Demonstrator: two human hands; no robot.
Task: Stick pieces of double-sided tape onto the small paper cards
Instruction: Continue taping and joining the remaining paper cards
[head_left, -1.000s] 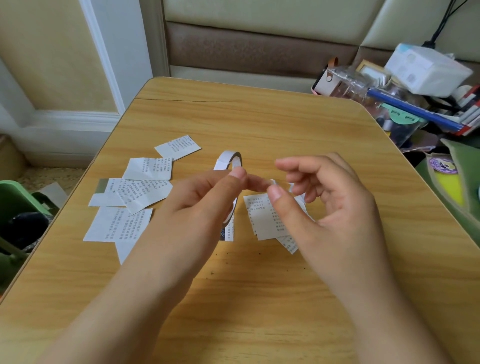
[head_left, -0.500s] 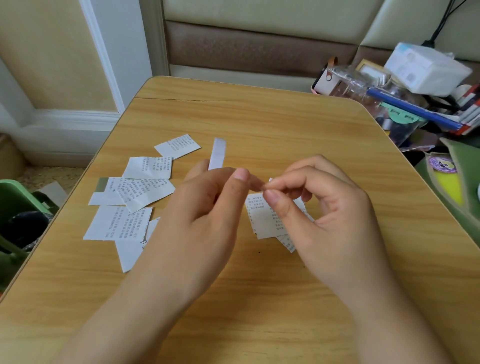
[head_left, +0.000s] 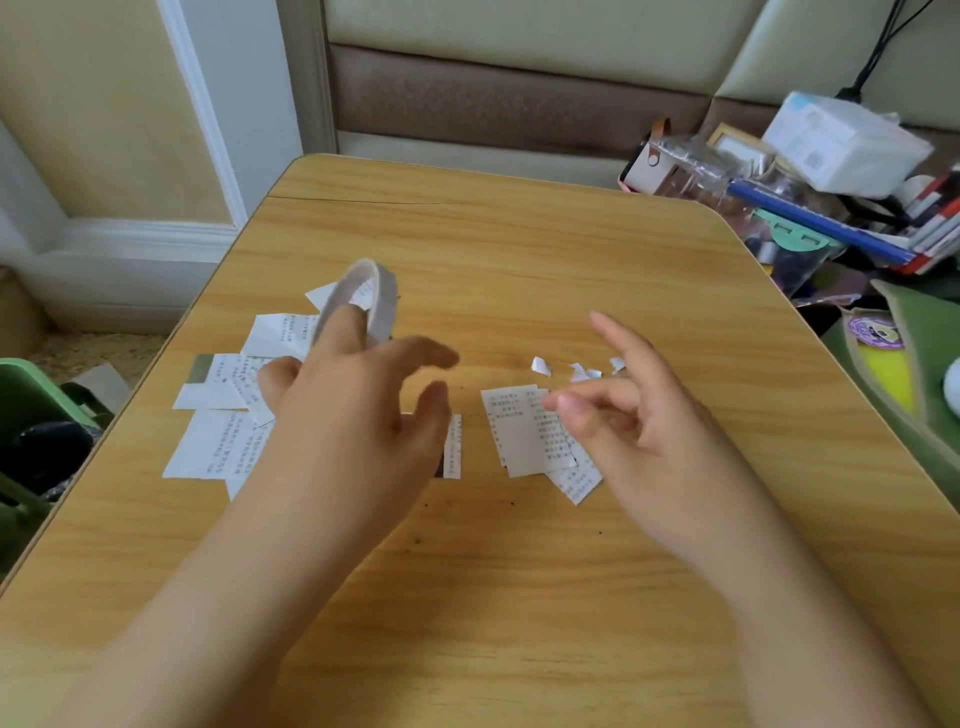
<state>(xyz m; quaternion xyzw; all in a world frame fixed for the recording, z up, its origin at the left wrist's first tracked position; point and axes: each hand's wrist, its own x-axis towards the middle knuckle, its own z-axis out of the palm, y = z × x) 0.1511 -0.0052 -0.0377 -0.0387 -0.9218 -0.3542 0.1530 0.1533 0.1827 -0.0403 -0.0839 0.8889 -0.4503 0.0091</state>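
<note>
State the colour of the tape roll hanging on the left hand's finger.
The tape roll is white to pale grey, seen in the head view.

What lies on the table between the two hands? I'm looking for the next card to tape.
In the head view, a narrow printed card lies beside the left hand, then bare table, then overlapping cards by the right hand.

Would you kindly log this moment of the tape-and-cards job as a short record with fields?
left hand: raised over the table, tape roll looped on one finger
right hand: fingers loosely spread, holding nothing visible
cards, left: loose group by the table's left edge
cards, centre: small overlapping stack under the right hand
scraps: small white bits beyond that stack
table: wooden top
</note>
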